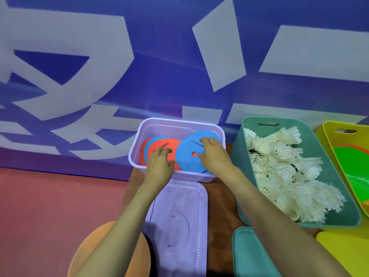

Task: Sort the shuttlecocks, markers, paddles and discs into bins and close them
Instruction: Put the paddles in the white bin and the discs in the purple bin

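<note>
While both my hands reach into the lilac bin [191,176], my left hand [159,164] lies relaxed on an orange disc [159,144], fingers loosely spread. My right hand [213,156] rests on a blue disc [187,158] tilted toward the bin's right wall, fingertips and thumb touching its face, gripping nothing. The lilac lid [179,216] lies just in front. Shuttlecocks [279,166] fill the teal bin [239,152] beside it; a yellow bin [327,136] holds a green paddle [351,162].
</note>
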### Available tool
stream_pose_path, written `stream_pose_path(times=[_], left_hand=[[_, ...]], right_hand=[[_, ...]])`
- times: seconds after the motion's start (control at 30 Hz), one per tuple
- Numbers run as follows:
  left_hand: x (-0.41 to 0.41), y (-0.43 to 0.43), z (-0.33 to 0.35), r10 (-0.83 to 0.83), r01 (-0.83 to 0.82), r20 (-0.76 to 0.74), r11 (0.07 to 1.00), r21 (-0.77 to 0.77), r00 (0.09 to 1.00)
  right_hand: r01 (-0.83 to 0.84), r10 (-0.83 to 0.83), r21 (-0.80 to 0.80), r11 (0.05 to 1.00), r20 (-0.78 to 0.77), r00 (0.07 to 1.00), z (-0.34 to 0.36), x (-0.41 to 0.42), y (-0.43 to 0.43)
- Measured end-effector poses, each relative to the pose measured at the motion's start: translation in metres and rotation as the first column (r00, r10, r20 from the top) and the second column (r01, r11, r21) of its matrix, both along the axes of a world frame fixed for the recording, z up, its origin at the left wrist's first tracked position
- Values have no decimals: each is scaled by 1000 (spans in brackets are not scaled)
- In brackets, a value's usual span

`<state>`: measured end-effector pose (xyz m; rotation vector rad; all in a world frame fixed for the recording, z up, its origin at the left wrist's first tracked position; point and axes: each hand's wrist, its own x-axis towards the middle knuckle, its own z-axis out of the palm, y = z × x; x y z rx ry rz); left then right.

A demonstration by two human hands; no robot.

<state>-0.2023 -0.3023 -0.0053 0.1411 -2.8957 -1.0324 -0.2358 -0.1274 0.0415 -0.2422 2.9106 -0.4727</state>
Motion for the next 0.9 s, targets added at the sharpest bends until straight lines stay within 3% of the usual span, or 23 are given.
stream_pose_path(times=[0.3, 0.4, 0.57, 0.73, 0.9], left_hand=[[95, -11, 2, 72, -62, -143, 995, 74, 987], [137, -25, -4, 127, -122, -131, 992, 43, 983], [209, -58, -25, 238, -238, -14, 969, -67, 971], [249, -75, -37, 454, -443, 5, 874, -200, 891], [264, -86, -47, 605, -590, 133, 796, -137, 785]], right_hand=[[-233, 185, -216, 948, -222, 957, -10, 74, -23], [-287, 229, -272, 919, -226, 947, -23, 108, -35], [-271, 290, -296, 916, 20, 957, -54, 158, -60], [-230, 292, -287, 930, 200, 935, -69, 190, -91], [-123, 206, -252, 960, 333, 920, -82, 202, -109]])
